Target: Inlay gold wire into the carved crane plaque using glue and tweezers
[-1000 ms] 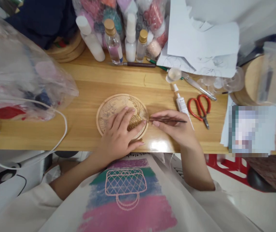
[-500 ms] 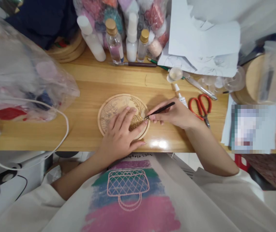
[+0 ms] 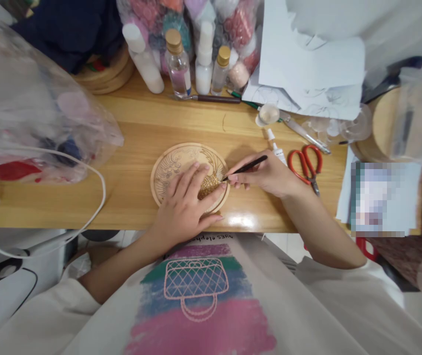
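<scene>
As we look down from the head camera, here's our left hand [image 3: 184,204] palm down on the disc [image 3: 170,170], fingers loosely spread and laid flat, thumb out to the side, gripping nothing. And the disc itself? It lies on the table [image 3: 129,207], near the front edge, right before us, its lines showing around our fingers and a gold patch [image 3: 208,187] peeking out beside the index finger.

Over to our right hand [image 3: 264,175]: the fingers are closed on a slim dark tool [image 3: 249,166], tilted, its tip down at the disc's right side, close by our left index fingertip. It seems to touch there, though the tip is too small for us to be sure.

Just behind that hand we spot a white tube [image 3: 279,154], partly covered, and beside it the red-handled pliers [image 3: 310,173]. Farther back, four bottles [image 3: 178,74] line up, with papers [image 3: 314,64] to their right.
</scene>
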{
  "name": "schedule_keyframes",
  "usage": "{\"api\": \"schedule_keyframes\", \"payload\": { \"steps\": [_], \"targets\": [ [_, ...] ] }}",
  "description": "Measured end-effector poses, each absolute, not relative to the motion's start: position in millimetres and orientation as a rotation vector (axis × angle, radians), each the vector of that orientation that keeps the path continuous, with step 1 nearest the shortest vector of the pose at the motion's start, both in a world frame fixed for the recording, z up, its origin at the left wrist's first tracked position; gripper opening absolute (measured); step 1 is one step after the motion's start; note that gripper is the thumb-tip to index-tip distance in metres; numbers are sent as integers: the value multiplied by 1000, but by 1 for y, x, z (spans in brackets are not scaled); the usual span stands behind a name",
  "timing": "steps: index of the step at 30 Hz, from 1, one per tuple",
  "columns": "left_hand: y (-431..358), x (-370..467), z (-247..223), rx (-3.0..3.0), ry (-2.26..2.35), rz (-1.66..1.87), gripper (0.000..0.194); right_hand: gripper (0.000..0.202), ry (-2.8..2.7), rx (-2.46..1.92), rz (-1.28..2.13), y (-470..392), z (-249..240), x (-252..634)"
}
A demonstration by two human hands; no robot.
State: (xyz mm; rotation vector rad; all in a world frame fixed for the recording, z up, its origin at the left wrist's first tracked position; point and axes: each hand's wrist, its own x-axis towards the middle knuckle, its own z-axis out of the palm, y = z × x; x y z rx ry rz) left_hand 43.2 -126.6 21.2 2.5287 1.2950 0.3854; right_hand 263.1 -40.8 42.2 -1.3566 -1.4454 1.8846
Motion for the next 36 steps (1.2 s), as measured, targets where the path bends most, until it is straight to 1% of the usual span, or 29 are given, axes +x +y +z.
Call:
{"api": "schedule_keyframes", "payload": {
  "steps": [4, 7, 10, 14, 24, 36],
  "targets": [
    [-127, 42, 21, 2602, 1269, 462, 53, 37, -1559, -1378, 1690, -52, 48, 261],
    [-127, 40, 20, 2646, 1240, 536, 48, 25, -1687, -1385, 1496, -62, 54, 260],
    [-128, 40, 18, 2648, 1234, 585, 46, 13, -1861, -1332, 1328, -70, 57, 259],
    [-128, 41, 16, 2696, 1278, 586, 46, 13, -2040, -1236, 1214, -73, 59, 259],
    [-128, 42, 16, 2728, 1298, 620, 43, 13, -2053, -1207, 1195, -73, 57, 262],
    [-128, 42, 16, 2717, 1289, 611, 44, 12, -1824, -1305, 1195, -88, 43, 266]
  ]
}}
